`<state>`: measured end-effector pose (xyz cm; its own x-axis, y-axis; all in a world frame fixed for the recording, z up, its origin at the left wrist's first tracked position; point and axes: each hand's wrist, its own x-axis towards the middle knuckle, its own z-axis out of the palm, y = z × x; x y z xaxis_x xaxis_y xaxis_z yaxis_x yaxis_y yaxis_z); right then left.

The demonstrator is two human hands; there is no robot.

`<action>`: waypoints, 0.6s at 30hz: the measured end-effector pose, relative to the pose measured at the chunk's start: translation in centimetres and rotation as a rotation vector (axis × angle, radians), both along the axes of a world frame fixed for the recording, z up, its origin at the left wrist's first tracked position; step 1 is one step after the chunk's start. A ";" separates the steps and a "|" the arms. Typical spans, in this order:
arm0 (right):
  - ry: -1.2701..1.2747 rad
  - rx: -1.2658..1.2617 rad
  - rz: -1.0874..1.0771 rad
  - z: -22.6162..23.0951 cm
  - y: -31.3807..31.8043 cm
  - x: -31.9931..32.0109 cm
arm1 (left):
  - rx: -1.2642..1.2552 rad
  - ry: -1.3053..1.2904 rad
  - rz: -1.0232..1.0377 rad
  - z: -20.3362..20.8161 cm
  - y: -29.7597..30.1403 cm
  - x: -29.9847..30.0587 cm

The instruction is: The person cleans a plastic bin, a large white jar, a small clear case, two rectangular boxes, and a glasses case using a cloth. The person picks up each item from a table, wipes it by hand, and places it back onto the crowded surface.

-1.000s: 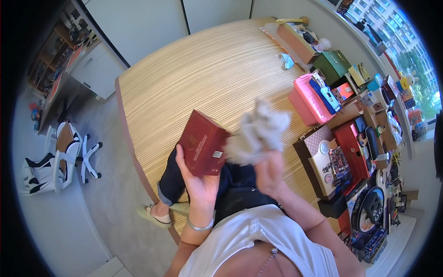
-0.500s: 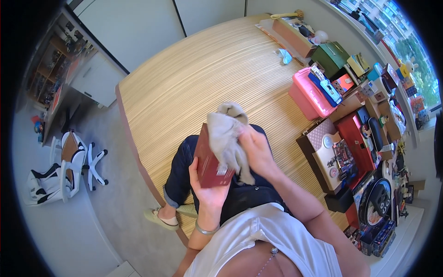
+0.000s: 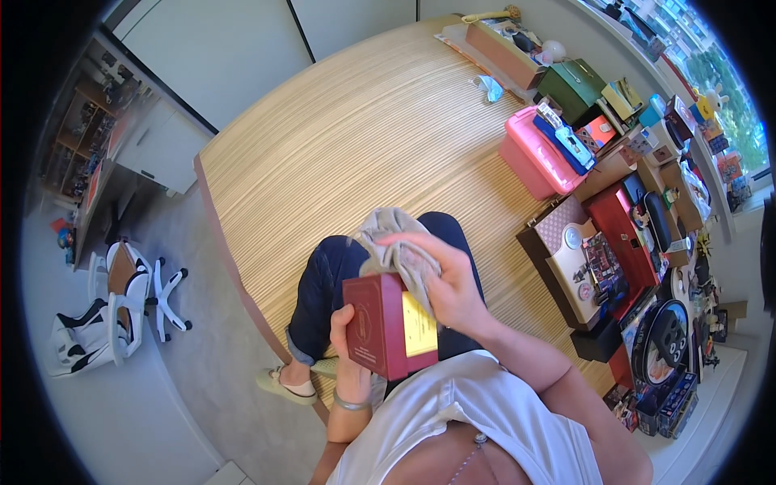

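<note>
Landmark: pink bin (image 3: pixel 537 158), standing on the woven mat (image 3: pixel 347 129); all places below are given from it.
Dark red box (image 3: pixel 373 327): to the left of the pink bin and nearer the wearer, well apart from it; held up before the torso, tilted. An emblem shows on one broad face and a yellow panel (image 3: pixel 419 327) on the adjoining side.
Left hand (image 3: pixel 343 335): partly closed around the dark red box, thumb against the emblem face; the other fingers are hidden, so their spread cannot be told.
Right hand (image 3: pixel 453 283): curled closed over bunched cloth, one finger stretched along it.
Grey cloth (image 3: pixel 378 259): left of the pink bin and nearer the wearer, at the upper end of the dark red box; it appears to meet that edge, though the hand covers part of the contact.
Progress: judged under way. Cloth and box are brought together, and neither is set down. The emblem face and yellow panel are mostly uncovered; whether any face is finished, and how many remain, cannot be told.
Surroundings: face mask (image 3: pixel 490 88) beyond the pink bin, to its left; green box (image 3: pixel 570 93) beyond it, to its right; open brown case (image 3: pixel 550 271) on its near side.
</note>
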<state>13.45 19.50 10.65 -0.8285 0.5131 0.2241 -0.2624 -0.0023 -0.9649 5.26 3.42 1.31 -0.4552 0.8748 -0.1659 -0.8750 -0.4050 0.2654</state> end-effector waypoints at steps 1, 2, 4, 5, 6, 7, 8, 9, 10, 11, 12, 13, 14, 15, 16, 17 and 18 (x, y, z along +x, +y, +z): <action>-0.033 -0.073 0.029 0.2 0.5 -0.1 | -0.012 -0.029 -0.016 -0.3 -0.1 0.2; -0.060 -0.028 0.021 -0.2 0.9 -0.5 | -0.010 -0.030 -0.017 -0.3 0.1 0.2; -0.155 -0.259 0.046 -2.2 1.8 -0.8 | -0.036 -0.100 -0.005 -0.2 0.6 0.1; -0.250 -0.491 0.071 -3.9 2.4 -0.9 | -0.029 -0.099 -0.005 0.1 1.1 0.2; -0.306 -0.548 0.066 -6.9 2.8 -0.7 | 0.120 -0.116 -0.033 1.2 1.4 0.3; -0.333 -0.682 -0.002 -8.3 2.6 -0.2 | 0.269 -0.138 -0.064 2.2 1.6 0.4; -0.246 -0.779 0.011 -9.6 2.8 0.5 | 0.206 -0.039 -0.003 3.9 2.0 0.5; -0.162 -0.875 0.033 -10.0 2.7 1.1 | 0.125 0.042 0.114 3.5 1.8 0.2; -0.042 -0.838 0.021 -10.2 2.5 1.9 | -0.046 0.189 0.221 3.3 1.7 0.0; 0.011 -0.853 -0.019 -9.0 2.1 2.5 | -0.220 0.330 0.323 3.6 2.0 -0.2; 0.037 -0.755 -0.045 -7.6 1.8 2.7 | -0.323 0.633 0.333 2.8 2.0 -0.9; 0.063 -0.656 -0.072 -6.1 1.4 2.9 | -0.394 0.766 0.345 2.4 1.9 -0.9; -0.023 -0.405 -0.054 -4.7 1.1 3.2 | -0.425 0.829 0.358 2.5 2.3 -0.7; -0.107 -0.158 -0.030 -3.7 0.8 3.3 | -0.462 0.894 0.373 2.5 2.6 -0.3; -0.181 0.439 -0.075 -3.3 0.3 2.6 | -0.481 0.927 0.406 2.4 3.1 0.5; -0.209 0.659 -0.207 -4.0 -1.2 2.1 | -0.495 0.961 0.441 2.4 3.7 0.9; -0.217 0.733 -0.188 -4.2 -1.3 2.4 | -0.487 0.935 0.466 2.6 3.8 0.7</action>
<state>15.80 18.19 6.47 -0.8063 0.4334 0.4025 -0.0004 0.6801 -0.7331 6.00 7.26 3.88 -0.8404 0.5253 0.1331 -0.0459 -0.3137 0.9484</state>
